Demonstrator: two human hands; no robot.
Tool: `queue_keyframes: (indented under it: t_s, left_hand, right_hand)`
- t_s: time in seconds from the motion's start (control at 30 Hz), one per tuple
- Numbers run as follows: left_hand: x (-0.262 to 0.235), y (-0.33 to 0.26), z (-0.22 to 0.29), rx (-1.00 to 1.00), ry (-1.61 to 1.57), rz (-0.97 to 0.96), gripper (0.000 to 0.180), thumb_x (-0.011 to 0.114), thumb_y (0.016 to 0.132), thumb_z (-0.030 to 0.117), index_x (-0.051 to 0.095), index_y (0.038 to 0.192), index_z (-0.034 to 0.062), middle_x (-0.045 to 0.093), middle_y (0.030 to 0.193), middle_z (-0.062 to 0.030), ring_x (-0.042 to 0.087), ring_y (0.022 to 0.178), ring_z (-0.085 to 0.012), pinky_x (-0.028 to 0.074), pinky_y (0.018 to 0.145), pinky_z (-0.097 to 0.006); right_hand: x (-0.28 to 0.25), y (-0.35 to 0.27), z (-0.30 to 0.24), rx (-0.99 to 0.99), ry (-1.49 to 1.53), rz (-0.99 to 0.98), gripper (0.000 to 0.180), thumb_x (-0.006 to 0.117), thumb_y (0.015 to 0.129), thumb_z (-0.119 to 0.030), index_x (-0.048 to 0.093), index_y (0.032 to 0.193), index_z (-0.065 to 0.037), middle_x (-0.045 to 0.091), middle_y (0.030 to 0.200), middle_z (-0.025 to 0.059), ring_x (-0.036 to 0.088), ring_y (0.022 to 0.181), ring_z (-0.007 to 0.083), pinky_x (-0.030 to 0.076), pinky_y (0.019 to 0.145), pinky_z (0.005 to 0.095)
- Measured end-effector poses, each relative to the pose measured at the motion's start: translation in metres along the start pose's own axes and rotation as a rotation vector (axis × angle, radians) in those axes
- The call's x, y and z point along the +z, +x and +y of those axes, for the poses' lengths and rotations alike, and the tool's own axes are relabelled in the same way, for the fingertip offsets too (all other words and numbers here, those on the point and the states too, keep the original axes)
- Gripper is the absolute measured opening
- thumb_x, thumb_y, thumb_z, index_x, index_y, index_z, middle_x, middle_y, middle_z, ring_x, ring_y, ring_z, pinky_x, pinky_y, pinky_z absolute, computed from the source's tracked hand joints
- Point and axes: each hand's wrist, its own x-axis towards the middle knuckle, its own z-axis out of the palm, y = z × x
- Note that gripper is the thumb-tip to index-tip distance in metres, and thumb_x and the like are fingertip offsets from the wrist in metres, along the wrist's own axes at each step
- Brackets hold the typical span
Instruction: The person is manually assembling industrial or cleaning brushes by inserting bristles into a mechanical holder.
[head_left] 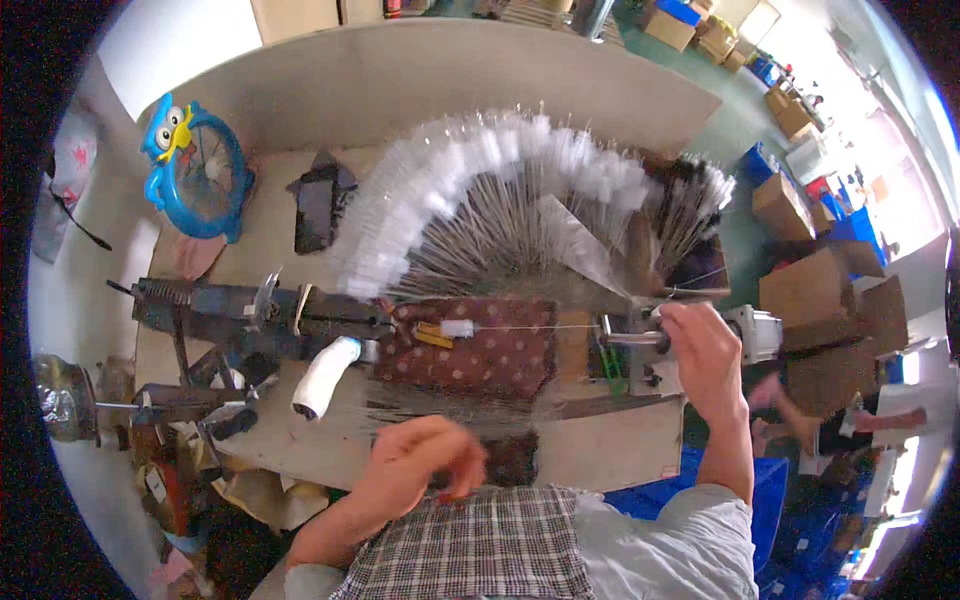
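Note:
A thin wire brush with a short white bristle head (457, 328) stretches sideways over a brown polka-dot cloth (515, 375). Its stem runs right to a metal spindle (630, 339) on the bench machine. My right hand (706, 352) is at that spindle, fingers bent and pressed together; what they grip is hidden. Nearer to me, my left hand (428, 460) hovers over the table's front edge, its curled fingers smeared by motion. Beyond the cloth, many white-tipped wire brushes (480, 165) lie fanned out in a wide arc. A yellow-handled tool (434, 336) rests beside the brush head.
Left of the cloth stands a dark metal fixture (220, 308) with a white-wrapped handle (327, 378). Farther back are a phone (316, 208) and a blue owl-shaped fan (205, 175). A motor (760, 335) sits at the right, with cardboard boxes (820, 290) beyond the table.

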Motion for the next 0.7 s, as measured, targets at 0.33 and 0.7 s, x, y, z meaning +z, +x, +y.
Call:
queue_keyframes:
  t_s: [0.33, 0.7]
  left_hand:
    - [0.052, 0.166, -0.045, 0.835, 1.654, 0.136, 0.017, 0.060, 0.076, 0.010, 0.055, 0.091, 0.0074, 0.057, 0.083, -0.0098, 0.062, 0.066, -0.0252, 0.050, 0.056, -0.037]
    - [0.021, 0.199, 0.027, 0.988, 2.105, 0.504, 0.022, 0.056, 0.073, 0.012, 0.062, 0.094, 0.0095, 0.056, 0.101, -0.0076, 0.055, 0.093, -0.0223, 0.045, 0.081, -0.034]
  right_hand:
    - [0.044, 0.025, 0.004, -0.066, 0.229, -0.037, 0.023, 0.058, 0.073, 0.004, 0.062, 0.094, -0.002, 0.062, 0.081, 0.0131, 0.061, 0.072, 0.0276, 0.050, 0.062, 0.0350]
    - [0.053, 0.034, 0.005, -0.203, 0.371, -0.291, 0.013, 0.072, 0.068, -0.021, 0.073, 0.078, -0.013, 0.065, 0.069, 0.0045, 0.059, 0.067, 0.0232, 0.048, 0.062, 0.0343]
